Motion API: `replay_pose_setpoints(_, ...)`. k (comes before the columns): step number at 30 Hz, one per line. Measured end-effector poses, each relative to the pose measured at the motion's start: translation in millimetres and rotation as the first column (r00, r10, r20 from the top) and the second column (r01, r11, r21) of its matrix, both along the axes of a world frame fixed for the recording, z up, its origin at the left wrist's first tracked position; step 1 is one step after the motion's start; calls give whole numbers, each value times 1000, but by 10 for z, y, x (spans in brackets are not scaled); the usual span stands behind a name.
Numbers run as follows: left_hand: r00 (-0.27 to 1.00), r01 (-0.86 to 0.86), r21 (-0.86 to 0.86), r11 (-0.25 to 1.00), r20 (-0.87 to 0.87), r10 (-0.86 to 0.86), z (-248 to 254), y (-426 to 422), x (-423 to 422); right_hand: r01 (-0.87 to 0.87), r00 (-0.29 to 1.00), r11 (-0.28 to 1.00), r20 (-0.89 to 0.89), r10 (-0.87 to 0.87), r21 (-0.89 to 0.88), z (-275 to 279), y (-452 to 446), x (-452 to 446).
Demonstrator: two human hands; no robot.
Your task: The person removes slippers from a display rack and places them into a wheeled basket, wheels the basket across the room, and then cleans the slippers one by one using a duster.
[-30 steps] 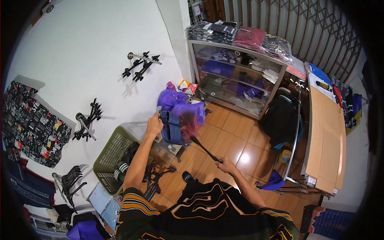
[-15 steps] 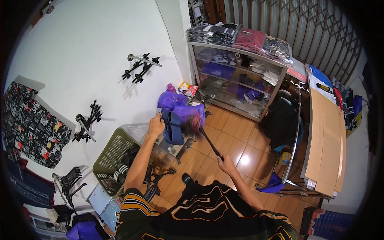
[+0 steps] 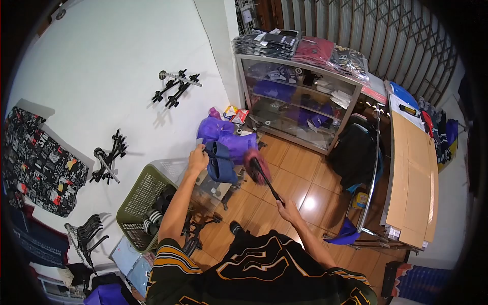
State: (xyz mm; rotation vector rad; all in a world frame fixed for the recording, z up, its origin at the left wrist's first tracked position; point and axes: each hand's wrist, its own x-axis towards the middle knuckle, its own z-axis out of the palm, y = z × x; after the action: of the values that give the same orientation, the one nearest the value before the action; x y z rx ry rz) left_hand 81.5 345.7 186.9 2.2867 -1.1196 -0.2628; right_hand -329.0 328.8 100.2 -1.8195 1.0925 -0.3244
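A pair of dark blue slide sandals (image 3: 221,163) hangs from my left hand (image 3: 197,159), whose fingers are closed on one edge of them. My right hand (image 3: 288,210) is wrapped round the black handle of a duster (image 3: 260,170) with a fluffy reddish-brown head. That head is a short way to the right of the sandals and apart from them. Behind the sandals, purple plastic bags (image 3: 242,143) rest on a glass-topped stand (image 3: 211,187).
At left, a green basket (image 3: 133,201) holds striped footwear. A glass display cabinet (image 3: 300,104) with packed clothes on top stands ahead. A metal rack (image 3: 373,188) and a cardboard-covered table (image 3: 414,178) are at right. Hanger hooks (image 3: 108,158) stick out from the left wall.
The duster head has swung away from the sandals, to the right and slightly down. My left hand still holds the sandals in nearly the same place.
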Motion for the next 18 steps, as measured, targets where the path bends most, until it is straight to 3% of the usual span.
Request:
replay_pose_setpoints(2,1000,-3,-10,1000,-22,3,-48,-11,70,11,982,979,184,-49,202,160,70,-11)
replay_pose_setpoints(6,1000,2,-24,1000,-19,-3,72,-25,27,-115,972,988,216,91,99,-324,109,-127)
replay_pose_setpoints(8,998,-9,-5,1000,-54,9,259,2,-122,-254,966,962,-73,248,-103,-665,29,-230)
replay_pose_setpoints(9,996,-26,13,1000,-88,27,328,12,-149,-257,965,960,-71,251,-109,-631,29,-212)
replay_pose_setpoints(11,996,-26,-1,1000,-80,25,337,35,-130,-52,998,997,45,55,-62,-488,86,-218)
replay_pose_setpoints(12,997,-17,-5,1000,-77,17,319,46,-136,-51,998,997,43,54,-60,-214,130,-197)
replay_pose_setpoints(14,998,-10,-3,1000,-66,10,255,42,-126,24,993,988,107,-40,151,397,169,-97)
replay_pose_setpoints(18,997,44,4,999,58,-44,-5,-23,7,-86,955,981,293,32,171,272,148,-31)
